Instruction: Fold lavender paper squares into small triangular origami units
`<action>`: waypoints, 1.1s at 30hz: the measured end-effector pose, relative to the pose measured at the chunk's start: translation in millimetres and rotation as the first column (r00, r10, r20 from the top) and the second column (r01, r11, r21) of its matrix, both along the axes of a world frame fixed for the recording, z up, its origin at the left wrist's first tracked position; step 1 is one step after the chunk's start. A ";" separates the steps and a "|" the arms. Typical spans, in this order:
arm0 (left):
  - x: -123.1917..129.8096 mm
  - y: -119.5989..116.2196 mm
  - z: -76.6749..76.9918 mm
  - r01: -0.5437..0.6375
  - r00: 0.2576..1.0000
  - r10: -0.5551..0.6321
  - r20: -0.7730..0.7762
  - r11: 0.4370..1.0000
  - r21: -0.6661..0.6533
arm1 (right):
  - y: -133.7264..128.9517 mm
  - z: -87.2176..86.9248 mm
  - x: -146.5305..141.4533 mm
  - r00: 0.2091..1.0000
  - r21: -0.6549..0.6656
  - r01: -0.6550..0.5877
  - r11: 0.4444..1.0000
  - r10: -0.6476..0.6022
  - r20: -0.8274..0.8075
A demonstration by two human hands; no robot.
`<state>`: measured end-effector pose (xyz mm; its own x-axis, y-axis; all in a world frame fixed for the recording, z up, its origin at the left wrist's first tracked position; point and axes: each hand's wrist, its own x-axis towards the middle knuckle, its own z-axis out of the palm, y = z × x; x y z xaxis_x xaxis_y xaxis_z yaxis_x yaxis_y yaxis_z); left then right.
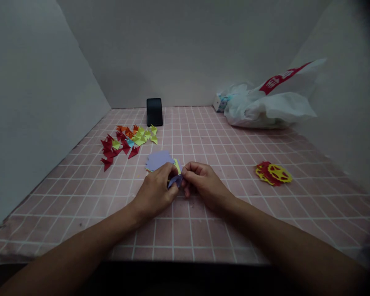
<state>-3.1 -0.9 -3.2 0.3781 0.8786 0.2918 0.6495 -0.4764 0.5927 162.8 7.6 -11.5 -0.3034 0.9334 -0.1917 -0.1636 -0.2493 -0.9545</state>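
Observation:
Between my two hands is a small piece of purple paper [175, 181], folded or curved, partly hidden by fingers. My left hand [157, 187] is closed on it from the left with thumb and fingers. At its right end, my right hand [202, 181] pinches the paper between thumb and index finger. Just behind the left hand lies a stack of purple paper pieces [159, 160] with notched edges. A yellow paper piece [177, 165] shows beside the stack, close behind the fingers.
Several folded paper shapes, including red ones [111, 152] and yellow ones [141, 136], lie at the left. A black phone [154, 112] leans at the back. White plastic bag [259, 109] and small box [218, 102] stand back right; red and yellow cut-outs [274, 173] lie right.

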 end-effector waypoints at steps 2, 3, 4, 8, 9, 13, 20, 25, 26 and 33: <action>0.0 -0.3 -0.2 -0.007 1.000 0.007 -0.004 1.000 0.010 | -0.2 0.1 -0.1 1.000 -0.003 -0.003 1.000 0.003 0.006; 0.0 -0.5 -0.4 -0.010 1.000 0.010 -0.008 1.000 0.015 | -0.3 0.0 -0.1 1.000 -0.004 -0.004 1.000 0.004 0.010; 0.0 -0.6 -0.5 -0.012 1.000 0.013 -0.014 1.000 0.022 | -0.5 -0.1 -0.1 1.000 -0.006 -0.003 1.000 0.004 0.014; -0.7 -1.1 -1.2 -0.024 0.998 0.028 -0.049 0.997 0.070 | -0.6 -0.6 -0.5 1.000 -0.001 -0.004 1.000 0.004 0.008; -0.8 -1.1 -1.3 -0.023 0.998 0.027 -0.052 0.997 0.080 | -0.5 -0.6 -0.7 1.000 -0.004 -0.004 1.000 0.004 0.003; -1.2 -0.8 -1.4 0.002 0.998 0.004 -0.058 0.996 0.093 | 0.3 -0.5 -1.3 1.000 -0.020 -0.011 1.000 0.011 -0.003; -0.7 0.1 -2.2 0.006 0.995 0.005 -0.096 0.993 0.114 | -0.1 -0.8 -1.3 1.000 0.000 -0.023 1.000 0.023 0.003; 0.2 1.1 -3.5 -0.013 0.994 0.026 -0.110 0.993 0.121 | -0.1 -1.0 -1.6 1.000 -0.003 -0.020 1.000 0.020 0.002; 0.2 1.3 -3.6 -0.016 0.994 0.029 -0.109 0.993 0.119 | 0.1 -1.1 -1.6 1.000 -0.012 -0.017 1.000 0.017 -0.002; -1.3 2.0 -1.5 0.007 0.997 0.000 -0.073 0.995 0.097 | 0.9 -1.1 -0.7 1.000 -0.022 0.001 1.000 -0.001 0.007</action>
<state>-4.4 1.1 -4.7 0.4042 0.8462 0.3472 0.6878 -0.5315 0.4945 162.2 8.5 -12.6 -0.3009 0.9292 -0.2145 -0.1577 -0.2704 -0.9497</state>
